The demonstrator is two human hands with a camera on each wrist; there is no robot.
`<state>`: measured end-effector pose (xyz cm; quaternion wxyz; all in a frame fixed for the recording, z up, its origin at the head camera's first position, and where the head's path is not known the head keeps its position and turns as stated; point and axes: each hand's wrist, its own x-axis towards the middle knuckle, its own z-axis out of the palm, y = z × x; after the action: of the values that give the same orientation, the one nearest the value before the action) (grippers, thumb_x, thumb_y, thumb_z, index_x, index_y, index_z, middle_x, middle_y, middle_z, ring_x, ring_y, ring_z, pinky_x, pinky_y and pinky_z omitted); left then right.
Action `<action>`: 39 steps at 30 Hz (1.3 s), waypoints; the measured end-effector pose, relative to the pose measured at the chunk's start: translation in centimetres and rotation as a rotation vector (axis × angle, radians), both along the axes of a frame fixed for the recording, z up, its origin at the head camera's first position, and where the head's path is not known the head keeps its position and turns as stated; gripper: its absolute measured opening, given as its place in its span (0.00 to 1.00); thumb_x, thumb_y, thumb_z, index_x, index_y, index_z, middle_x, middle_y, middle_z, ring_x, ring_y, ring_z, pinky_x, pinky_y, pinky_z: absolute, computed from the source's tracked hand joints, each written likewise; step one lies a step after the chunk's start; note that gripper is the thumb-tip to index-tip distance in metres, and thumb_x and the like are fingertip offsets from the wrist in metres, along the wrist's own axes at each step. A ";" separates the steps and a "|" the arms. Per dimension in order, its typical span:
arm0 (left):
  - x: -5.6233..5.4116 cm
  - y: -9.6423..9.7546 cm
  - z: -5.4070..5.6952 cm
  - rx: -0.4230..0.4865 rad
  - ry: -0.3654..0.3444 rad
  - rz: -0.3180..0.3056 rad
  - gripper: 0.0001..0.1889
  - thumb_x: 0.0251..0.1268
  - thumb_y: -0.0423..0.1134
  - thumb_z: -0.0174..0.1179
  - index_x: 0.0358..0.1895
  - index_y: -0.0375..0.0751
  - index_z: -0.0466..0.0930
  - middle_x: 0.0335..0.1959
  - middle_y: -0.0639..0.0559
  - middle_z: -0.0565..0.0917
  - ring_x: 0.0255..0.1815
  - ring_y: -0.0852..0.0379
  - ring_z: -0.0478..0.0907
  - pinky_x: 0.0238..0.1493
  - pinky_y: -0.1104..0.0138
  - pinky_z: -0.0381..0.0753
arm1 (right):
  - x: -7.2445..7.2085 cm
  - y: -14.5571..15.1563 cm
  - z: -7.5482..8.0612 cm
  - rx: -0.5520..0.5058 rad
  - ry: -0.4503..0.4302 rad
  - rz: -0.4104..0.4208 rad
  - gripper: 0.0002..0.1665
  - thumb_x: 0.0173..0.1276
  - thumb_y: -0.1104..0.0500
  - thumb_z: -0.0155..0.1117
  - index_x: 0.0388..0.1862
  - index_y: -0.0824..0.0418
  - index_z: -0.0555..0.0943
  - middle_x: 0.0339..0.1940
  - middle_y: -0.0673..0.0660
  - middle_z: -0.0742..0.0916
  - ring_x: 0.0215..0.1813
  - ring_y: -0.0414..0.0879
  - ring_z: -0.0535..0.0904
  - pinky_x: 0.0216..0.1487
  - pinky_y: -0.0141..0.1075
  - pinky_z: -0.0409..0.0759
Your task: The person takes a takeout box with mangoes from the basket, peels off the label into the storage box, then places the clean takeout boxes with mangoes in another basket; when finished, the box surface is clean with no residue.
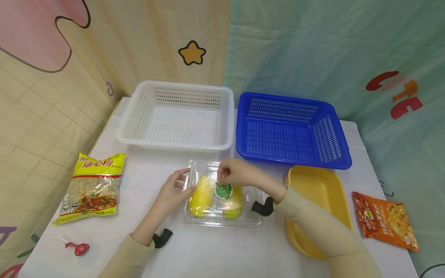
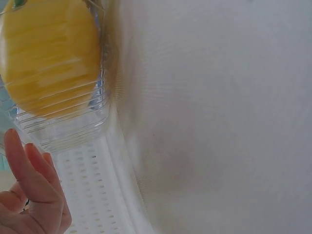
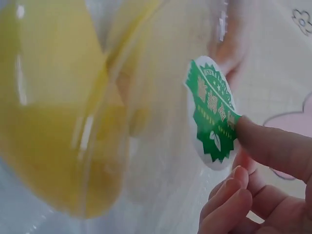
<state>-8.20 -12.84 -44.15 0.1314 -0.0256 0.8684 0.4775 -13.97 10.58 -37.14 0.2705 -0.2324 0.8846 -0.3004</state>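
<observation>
A clear plastic clamshell box (image 1: pixel 255 223) with two yellow, mango-like fruits (image 1: pixel 201 196) inside lies on the table, its lid down. Between thumb and fingers, my right hand (image 1: pixel 236 172) pinches the edge of a round green-and-white sticker (image 3: pixel 213 114). The sticker appears raised from the lid in the right wrist view. At the box's left side is my left hand (image 1: pixel 176 188), its thumb reaching over the lid edge and its other fingers by the side wall. The left wrist view shows those fingers (image 2: pixel 29 170) nearly straight beside the ribbed corner.
Behind the box stand a white basket (image 1: pixel 177 147) and a blue basket (image 1: pixel 295 160). A yellow bin (image 1: pixel 313 185) sits under the right forearm. To the left lie a yellow noodle bag (image 1: pixel 94 189) and a red lollipop (image 1: pixel 81 249); an orange snack packet (image 1: pixel 386 220) lies far right.
</observation>
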 end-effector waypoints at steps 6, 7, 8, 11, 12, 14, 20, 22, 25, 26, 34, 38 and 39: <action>0.0 0.2 0.1 0.001 -0.007 -0.007 0.33 0.63 0.41 0.65 0.71 0.43 0.65 0.58 0.37 0.75 0.48 0.47 0.73 0.40 0.65 0.79 | 0.5 4.2 1.0 -0.131 -0.123 -0.112 0.06 0.64 0.56 0.68 0.35 0.58 0.82 0.29 0.49 0.82 0.35 0.43 0.74 0.39 0.33 0.74; 0.0 0.2 0.1 -0.001 -0.010 -0.005 0.33 0.63 0.41 0.65 0.71 0.43 0.65 0.58 0.37 0.75 0.48 0.47 0.73 0.41 0.65 0.79 | 0.7 5.1 1.2 -0.146 -0.129 -0.139 0.07 0.65 0.56 0.68 0.36 0.58 0.82 0.30 0.49 0.82 0.35 0.44 0.74 0.39 0.33 0.74; 0.0 0.1 0.1 -0.002 -0.014 -0.003 0.33 0.63 0.41 0.65 0.71 0.44 0.65 0.58 0.37 0.75 0.49 0.46 0.73 0.41 0.65 0.79 | 1.0 6.1 1.4 -0.158 -0.135 -0.168 0.08 0.65 0.55 0.67 0.36 0.59 0.82 0.30 0.50 0.82 0.35 0.45 0.74 0.38 0.33 0.74; 0.1 -0.2 0.2 -0.004 -0.020 0.005 0.34 0.63 0.42 0.65 0.71 0.44 0.64 0.59 0.38 0.75 0.50 0.46 0.73 0.42 0.66 0.78 | 2.1 9.5 1.8 -0.197 -0.142 -0.276 0.11 0.66 0.54 0.67 0.39 0.62 0.80 0.31 0.50 0.81 0.35 0.46 0.74 0.36 0.33 0.74; 0.1 -0.2 0.3 -0.003 -0.019 0.008 0.34 0.63 0.41 0.65 0.71 0.43 0.64 0.59 0.37 0.75 0.50 0.46 0.73 0.41 0.66 0.77 | 2.5 10.8 1.9 -0.199 -0.137 -0.317 0.12 0.67 0.54 0.66 0.39 0.62 0.80 0.31 0.51 0.81 0.35 0.46 0.74 0.36 0.33 0.75; 0.2 -0.3 0.3 0.001 -0.019 0.009 0.34 0.63 0.41 0.65 0.72 0.43 0.64 0.59 0.37 0.74 0.49 0.46 0.73 0.41 0.67 0.77 | 3.4 13.5 1.9 -0.210 -0.136 -0.410 0.13 0.69 0.55 0.65 0.41 0.64 0.79 0.33 0.50 0.81 0.37 0.45 0.74 0.38 0.34 0.76; 0.2 -0.3 0.5 0.004 -0.029 0.009 0.34 0.63 0.41 0.65 0.72 0.42 0.64 0.58 0.37 0.74 0.49 0.47 0.72 0.39 0.68 0.76 | 4.9 20.7 -0.4 -0.199 -0.200 -0.632 0.12 0.73 0.54 0.59 0.43 0.62 0.76 0.33 0.44 0.79 0.40 0.40 0.74 0.43 0.34 0.76; 0.2 -0.3 0.5 0.006 -0.034 0.013 0.34 0.64 0.42 0.65 0.72 0.42 0.64 0.59 0.37 0.74 0.49 0.47 0.72 0.39 0.68 0.76 | 4.9 22.1 -1.6 -0.193 -0.258 -0.659 0.11 0.74 0.53 0.58 0.42 0.60 0.77 0.31 0.44 0.78 0.39 0.40 0.73 0.42 0.34 0.75; 0.2 -0.2 0.5 0.002 -0.037 0.013 0.34 0.64 0.42 0.64 0.72 0.42 0.63 0.59 0.37 0.74 0.50 0.46 0.72 0.40 0.68 0.76 | 4.8 23.3 -3.3 -0.168 -0.337 -0.683 0.10 0.74 0.53 0.58 0.40 0.59 0.78 0.28 0.44 0.76 0.34 0.40 0.72 0.39 0.33 0.73; 0.2 -0.2 0.4 0.001 -0.039 0.013 0.34 0.64 0.42 0.64 0.72 0.42 0.63 0.59 0.37 0.73 0.50 0.46 0.72 0.40 0.68 0.77 | 4.7 23.6 -3.7 -0.158 -0.354 -0.688 0.10 0.73 0.53 0.58 0.39 0.59 0.78 0.27 0.44 0.75 0.33 0.40 0.71 0.38 0.32 0.72; 0.0 -0.1 0.1 -0.005 -0.043 0.005 0.34 0.64 0.41 0.64 0.72 0.42 0.62 0.60 0.36 0.73 0.50 0.46 0.72 0.41 0.66 0.78 | 4.9 23.9 -5.9 -0.047 -0.360 -0.725 0.16 0.71 0.54 0.60 0.42 0.68 0.80 0.23 0.46 0.77 0.29 0.40 0.71 0.31 0.30 0.71; 0.0 0.1 0.1 -0.007 -0.037 -0.004 0.34 0.64 0.41 0.64 0.72 0.41 0.63 0.59 0.36 0.73 0.50 0.46 0.72 0.41 0.67 0.78 | 5.3 23.8 -6.1 0.038 -0.331 -0.724 0.21 0.71 0.54 0.60 0.48 0.72 0.81 0.25 0.48 0.78 0.31 0.43 0.72 0.34 0.31 0.73; -0.1 0.2 0.1 -0.007 -0.036 -0.007 0.34 0.64 0.41 0.64 0.72 0.42 0.63 0.59 0.36 0.73 0.50 0.46 0.72 0.41 0.67 0.78 | 5.4 23.9 -6.1 0.052 -0.326 -0.725 0.21 0.71 0.54 0.60 0.49 0.73 0.80 0.26 0.49 0.79 0.32 0.44 0.73 0.34 0.32 0.73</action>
<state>-8.25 -12.68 -44.07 0.1485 -0.0317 0.8676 0.4734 -8.59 34.45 -43.22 0.2898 0.1527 0.8620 -0.3868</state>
